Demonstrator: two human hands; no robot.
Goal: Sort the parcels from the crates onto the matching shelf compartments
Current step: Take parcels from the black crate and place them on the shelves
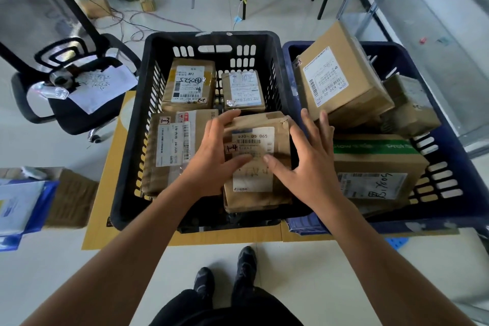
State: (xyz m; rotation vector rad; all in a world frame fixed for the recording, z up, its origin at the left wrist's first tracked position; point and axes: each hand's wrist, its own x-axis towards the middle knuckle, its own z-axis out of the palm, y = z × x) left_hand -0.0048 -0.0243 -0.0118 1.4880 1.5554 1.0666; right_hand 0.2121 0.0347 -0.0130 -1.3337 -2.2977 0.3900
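A black crate [132, 140] stands in front of me with several brown parcels in it. The near-right one is a crumpled brown parcel [258, 137] with a white label reading "D5 065". My left hand [214, 151] lies on its left edge, fingers curled over the top corner and thumb on the label. My right hand [307, 159] presses its right side with fingers spread and thumb on the label. A blue crate [447, 140] to the right holds larger cardboard boxes, one tilted box [341, 79] leaning on its rim.
Both crates rest on a flat cardboard sheet [105, 214] on the floor. A black office chair [79, 92] with papers stands at the left. A blue-and-white stack [23, 206] is at the far left. Cables and boxes lie on the floor behind. My feet [225, 275] are below.
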